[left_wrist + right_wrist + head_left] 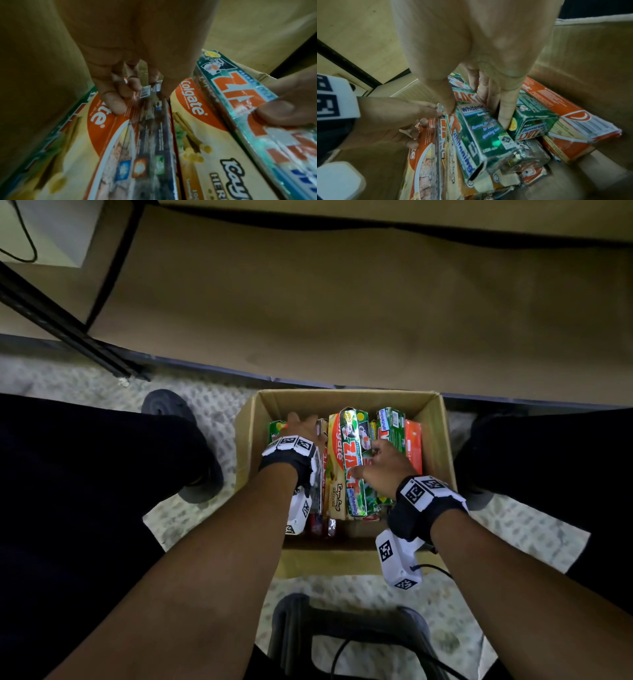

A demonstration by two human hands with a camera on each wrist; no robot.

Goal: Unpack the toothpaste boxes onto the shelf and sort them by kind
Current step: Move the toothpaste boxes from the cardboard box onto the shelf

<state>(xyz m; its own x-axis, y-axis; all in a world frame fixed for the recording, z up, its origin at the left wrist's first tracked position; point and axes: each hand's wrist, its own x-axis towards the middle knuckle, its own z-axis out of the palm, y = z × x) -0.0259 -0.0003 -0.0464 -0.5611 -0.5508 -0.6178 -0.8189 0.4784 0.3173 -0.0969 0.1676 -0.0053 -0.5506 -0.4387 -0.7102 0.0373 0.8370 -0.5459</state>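
Note:
An open cardboard carton on the floor holds several toothpaste boxes, packed lengthwise. My right hand grips a green Zact whitening box, thumb on its left side and fingers on its right; the box lies on top of the pile. My left hand pinches a narrow red Colgate box standing on edge at the carton's left. Yellow Colgate herbal boxes lie on either side of it. Orange boxes lie along the right wall. The brown shelf board stands beyond the carton.
My legs and dark shoes flank the carton on the speckled floor. A black shelf post slants at the upper left. A dark stool frame with a cable sits just behind the carton, near me.

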